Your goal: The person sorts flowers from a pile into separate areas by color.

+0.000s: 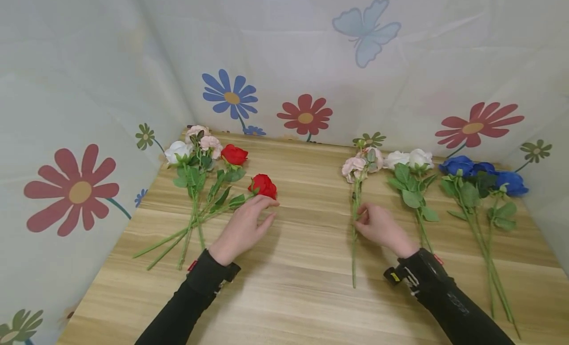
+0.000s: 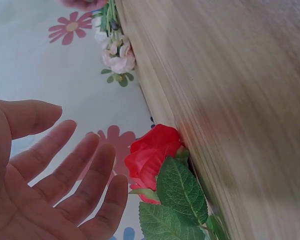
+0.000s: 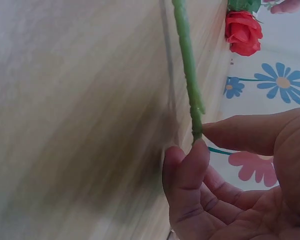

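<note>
My right hand [image 1: 383, 227] pinches the green stem [image 3: 190, 75] of a pink flower [image 1: 354, 168] between thumb and fingertips. In the right wrist view that stem casts a shadow on the wood, slightly apart from it. The left hand [image 1: 246, 226] has its fingers extended beside a red rose [image 1: 264, 186]. In the left wrist view its palm and spread fingers hold nothing, and the same red rose [image 2: 152, 160] with green leaves [image 2: 180, 187] lies near the fingertips. Behind it is a second red rose [image 1: 234, 154].
At the left, a white rose [image 1: 179, 152] and pale pink flowers [image 1: 211, 145] lie with crossed stems. White roses [image 1: 420, 159] and several blue roses [image 1: 511, 183] lie at the right on the wooden table [image 1: 306, 285]. A printed cloth [image 1: 284, 48] hangs behind.
</note>
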{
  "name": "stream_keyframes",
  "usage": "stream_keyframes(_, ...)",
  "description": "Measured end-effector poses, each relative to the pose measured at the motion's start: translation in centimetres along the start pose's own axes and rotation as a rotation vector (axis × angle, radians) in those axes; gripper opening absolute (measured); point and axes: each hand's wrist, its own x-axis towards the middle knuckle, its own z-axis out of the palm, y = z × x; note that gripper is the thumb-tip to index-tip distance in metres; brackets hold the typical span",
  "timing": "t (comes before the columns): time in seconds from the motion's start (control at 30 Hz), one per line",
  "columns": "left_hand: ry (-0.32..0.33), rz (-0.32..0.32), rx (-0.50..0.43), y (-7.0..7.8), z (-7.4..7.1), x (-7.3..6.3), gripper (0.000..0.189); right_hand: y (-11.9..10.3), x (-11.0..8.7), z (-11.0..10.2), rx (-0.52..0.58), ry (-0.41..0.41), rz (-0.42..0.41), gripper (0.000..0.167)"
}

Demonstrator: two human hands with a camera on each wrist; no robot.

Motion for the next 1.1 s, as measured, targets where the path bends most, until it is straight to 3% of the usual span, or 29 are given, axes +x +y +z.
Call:
stream_keyframes(0.57,0.035,0.013,0.008,-0.3,0.1,-0.5,0.027,-0.6,0.8,1.4,0.001,0.031,-0.005,0.018)
stream_keyframes(0.87,0.035,0.018,0.008,-0.3,0.1,-0.5,0.026,-1.4,0.8,2.0,0.025,0.049,-0.05,0.016)
stream_keyframes(1.1,0.03,0.016,-0.008,-0.4,0.2,-0.6,0.026,-1.5,1.1,2.3,0.035,0.031,-0.003,0.017)
